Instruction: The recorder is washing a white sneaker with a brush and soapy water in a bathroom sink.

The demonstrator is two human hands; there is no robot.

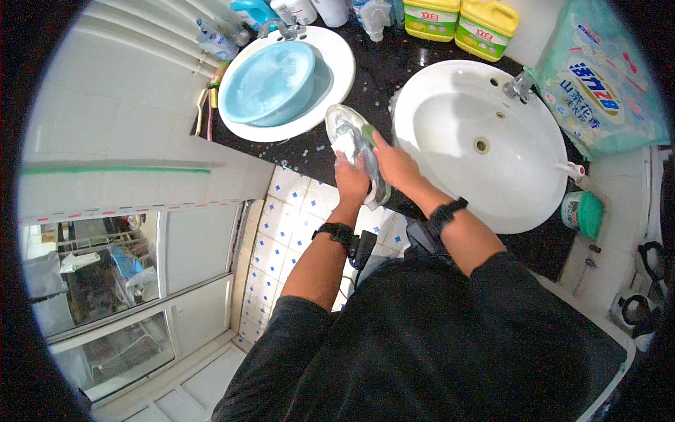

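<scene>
A wet grey and white shoe (345, 124), seemingly with suds on it, is held over the black counter between two sinks. My left hand (352, 176) grips the shoe from its near side. Against the shoe's right side, my right hand (393, 161) is closed around a green brush or scrubber (368, 135), whose working face is hidden. Left of the hands, a light blue plastic basin (271, 84) sits tilted in the left white sink (345, 68).
The right white sink (443, 174) adjoins my right forearm. Yellow detergent jugs (482, 31) and bottles line the back. A large detergent bag (606, 95) stands right, near a green-lidded tub (588, 214). Water drops dot the black counter (369, 79).
</scene>
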